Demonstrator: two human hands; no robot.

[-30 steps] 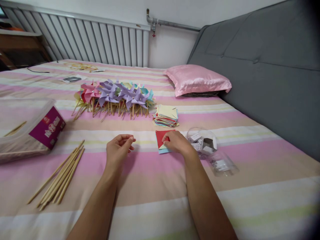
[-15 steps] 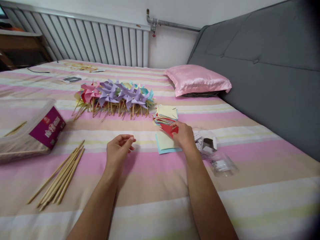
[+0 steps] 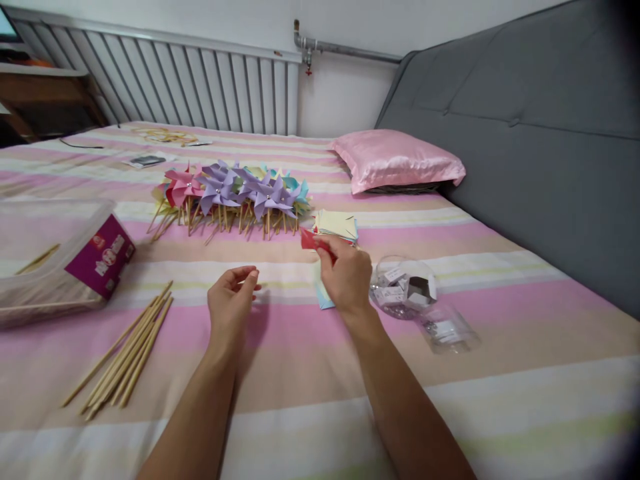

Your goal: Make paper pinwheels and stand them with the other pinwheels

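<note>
My right hand [image 3: 346, 275] pinches a red paper square [image 3: 311, 241] and holds it lifted just in front of the stack of coloured paper squares [image 3: 337, 225]. A light blue sheet [image 3: 323, 299] lies on the striped bedspread, mostly hidden under that hand. My left hand [image 3: 231, 298] hovers low over the bed to the left, fingers curled with thumb and forefinger close together; whether it holds something small is unclear.
A row of paper pinwheels [image 3: 235, 190] on sticks lies beyond the hands. Wooden sticks [image 3: 127, 349] lie at the left beside a plastic box with a purple label [image 3: 97, 256]. A clear lidded tub [image 3: 404, 287] sits right. Pink pillow [image 3: 395, 159] and grey headboard [image 3: 540, 140] behind.
My right hand lifted the red square off the blue and yellow sheets, carried it up to the paper stack, then swung it left. The left hand barely moved.
</note>
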